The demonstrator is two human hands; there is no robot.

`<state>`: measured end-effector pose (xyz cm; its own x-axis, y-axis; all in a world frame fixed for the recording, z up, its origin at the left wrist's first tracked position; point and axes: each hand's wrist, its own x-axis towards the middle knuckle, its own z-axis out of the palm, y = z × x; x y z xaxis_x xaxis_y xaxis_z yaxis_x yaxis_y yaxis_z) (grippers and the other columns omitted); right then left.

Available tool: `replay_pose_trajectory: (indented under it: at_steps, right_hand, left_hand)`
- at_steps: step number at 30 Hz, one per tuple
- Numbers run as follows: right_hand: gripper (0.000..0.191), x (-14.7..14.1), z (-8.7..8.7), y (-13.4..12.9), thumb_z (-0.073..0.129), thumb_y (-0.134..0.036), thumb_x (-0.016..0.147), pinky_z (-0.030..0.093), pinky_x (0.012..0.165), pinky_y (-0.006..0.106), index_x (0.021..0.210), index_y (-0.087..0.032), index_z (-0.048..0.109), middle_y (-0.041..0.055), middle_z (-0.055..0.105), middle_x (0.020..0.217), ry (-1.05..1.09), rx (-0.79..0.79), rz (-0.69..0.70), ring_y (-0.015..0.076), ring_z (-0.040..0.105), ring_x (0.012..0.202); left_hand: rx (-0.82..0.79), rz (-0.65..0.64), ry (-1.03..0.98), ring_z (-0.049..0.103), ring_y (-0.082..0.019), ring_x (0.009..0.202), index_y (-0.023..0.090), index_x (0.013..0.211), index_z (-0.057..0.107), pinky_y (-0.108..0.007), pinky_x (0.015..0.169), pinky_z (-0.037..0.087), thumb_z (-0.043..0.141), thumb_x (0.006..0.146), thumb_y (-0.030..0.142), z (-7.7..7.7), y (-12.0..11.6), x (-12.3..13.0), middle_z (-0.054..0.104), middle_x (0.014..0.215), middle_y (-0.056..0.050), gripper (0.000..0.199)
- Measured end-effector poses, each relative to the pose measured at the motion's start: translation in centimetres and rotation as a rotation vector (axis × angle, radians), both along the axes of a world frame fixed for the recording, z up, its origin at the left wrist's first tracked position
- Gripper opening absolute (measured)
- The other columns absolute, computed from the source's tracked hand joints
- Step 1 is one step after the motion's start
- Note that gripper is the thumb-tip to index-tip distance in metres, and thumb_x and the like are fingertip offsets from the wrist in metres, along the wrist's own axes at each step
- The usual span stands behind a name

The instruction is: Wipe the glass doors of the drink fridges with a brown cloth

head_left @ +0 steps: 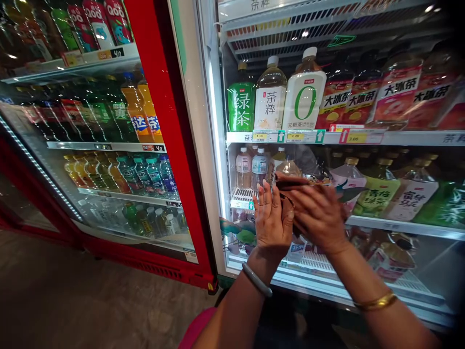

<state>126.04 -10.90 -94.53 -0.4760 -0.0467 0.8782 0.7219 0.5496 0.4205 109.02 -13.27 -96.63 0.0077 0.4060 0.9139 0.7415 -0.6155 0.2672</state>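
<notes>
My left hand (271, 220) lies flat with its fingers up and slightly apart against the glass door of a lit drinks fridge. A grey bangle circles that wrist, and the thumb reaches over the edge of a brown cloth (288, 182). My right hand (319, 215), smeared by motion, presses the bunched cloth to the glass just to the right. On the right wrist is a gold bracelet (378, 301). Behind the glass, near the hands, stand a pink-labelled bottle (243, 167) and a blue-labelled bottle (259, 167).
Above the hands, a shelf edge (312, 137) with price tags carries large tea bottles. A white-labelled tea bottle (307, 92) stands on it. To the left is a red-framed fridge (174, 121) with several rows of drinks. Grey floor (109, 291) shows at lower left.
</notes>
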Motion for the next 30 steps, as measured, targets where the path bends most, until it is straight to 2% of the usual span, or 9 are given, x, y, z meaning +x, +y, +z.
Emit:
replay_pose_trajectory:
  at_steps: [2, 4, 7, 12, 16, 20, 23, 27, 30]
  right_hand:
    - [0.019, 3.6, 1.6, 0.8, 0.082, -0.029, 0.082, 0.045, 0.119, 0.059, 0.099, -0.024, 0.076, 0.0076, 0.064, 0.146, 0.144, 0.103, -0.053, 0.0356, 0.053, 0.143]
    - [0.041, 6.0, 2.8, 1.5, 0.080, -0.033, 0.082, 0.042, 0.118, 0.063, 0.121, -0.023, 0.075, 0.0124, 0.060, 0.150, 0.396, 0.173, -0.152, 0.0426, 0.051, 0.143]
    - [0.054, 4.7, 2.5, 1.3, 0.075, -0.040, 0.085, 0.036, 0.118, 0.071, 0.135, -0.019, 0.070, 0.0182, 0.054, 0.155, 0.615, 0.180, -0.218, 0.0498, 0.047, 0.144]
    - [0.011, -1.8, 0.3, -0.5, 0.065, -0.026, 0.093, 0.029, 0.127, 0.066, 0.088, -0.024, 0.075, 0.0054, 0.072, 0.131, 0.149, -0.015, 0.009, 0.0316, 0.054, 0.143]
    - [0.010, 0.9, 1.5, -0.2, 0.080, -0.021, 0.082, 0.038, 0.124, 0.061, 0.082, -0.025, 0.071, 0.0035, 0.070, 0.135, 0.080, 0.039, 0.043, 0.0304, 0.059, 0.138]
    - [0.052, 5.3, 3.5, 0.9, 0.086, -0.025, 0.074, 0.046, 0.117, 0.058, 0.124, -0.023, 0.073, 0.0149, 0.056, 0.151, 0.517, 0.206, -0.092, 0.0410, 0.057, 0.137]
    - [0.077, 3.8, 2.9, 0.4, 0.084, -0.030, 0.077, 0.047, 0.114, 0.060, 0.148, -0.020, 0.057, 0.0198, 0.061, 0.144, 0.511, 0.171, -0.197, 0.0421, 0.059, 0.131]
    - [0.040, -1.4, 0.5, -1.2, 0.064, -0.020, 0.092, 0.042, 0.118, 0.061, 0.132, -0.024, 0.064, 0.0073, 0.076, 0.112, 0.242, 0.043, -0.099, 0.0277, 0.067, 0.114]
    - [0.025, -1.2, 0.3, -1.7, 0.061, -0.015, 0.094, 0.038, 0.123, 0.058, 0.115, -0.026, 0.068, 0.0015, 0.075, 0.106, 0.070, 0.006, -0.025, 0.0208, 0.067, 0.108]
  left_hand:
    - [-0.021, -0.009, -0.016, 0.003, -0.026, 0.165, 0.023, 0.169, -0.001, -0.056, 0.134, 0.013, 0.028, 0.110, 0.045, 0.2, -0.2, 0.0, 0.004, 0.178, -0.009, 0.070]
    - [-0.034, -0.013, -0.025, 0.003, -0.026, 0.165, 0.024, 0.169, 0.000, -0.057, 0.134, 0.013, 0.027, 0.110, 0.047, 0.3, -0.4, 0.2, 0.004, 0.178, -0.009, 0.069]
    - [-0.059, -0.005, -0.005, 0.004, -0.027, 0.165, 0.022, 0.170, 0.002, -0.058, 0.133, 0.014, 0.027, 0.110, 0.047, 0.2, -0.4, 0.7, 0.007, 0.178, -0.011, 0.069]
    - [0.004, 0.032, 0.001, 0.010, -0.030, 0.164, 0.015, 0.169, 0.006, -0.059, 0.132, 0.021, 0.033, 0.109, 0.040, -0.2, 0.1, 1.1, 0.018, 0.175, -0.018, 0.070]
    - [0.026, 0.017, -0.006, 0.010, -0.031, 0.164, 0.016, 0.169, 0.008, -0.062, 0.131, 0.023, 0.038, 0.108, 0.037, 0.2, -0.2, 0.8, 0.020, 0.175, -0.017, 0.071]
    - [-0.023, -0.035, 0.008, 0.008, -0.028, 0.164, 0.021, 0.169, 0.002, -0.060, 0.132, 0.019, 0.036, 0.109, 0.040, 1.0, -1.0, 1.2, 0.012, 0.177, -0.012, 0.073]
    - [-0.020, -0.045, 0.022, 0.006, -0.027, 0.164, 0.021, 0.169, -0.001, -0.059, 0.132, 0.019, 0.038, 0.108, 0.039, 1.2, -1.1, 1.9, 0.011, 0.177, -0.011, 0.075]
    - [0.030, -0.052, 0.025, 0.007, -0.028, 0.165, 0.022, 0.170, 0.002, -0.057, 0.133, 0.016, 0.034, 0.109, 0.036, 1.3, -0.9, 2.2, 0.006, 0.178, -0.009, 0.070]
    - [0.020, -0.040, 0.016, 0.006, -0.029, 0.165, 0.028, 0.170, 0.010, -0.057, 0.133, 0.013, 0.034, 0.109, 0.034, 1.7, -0.9, 2.0, 0.000, 0.178, -0.006, 0.066]
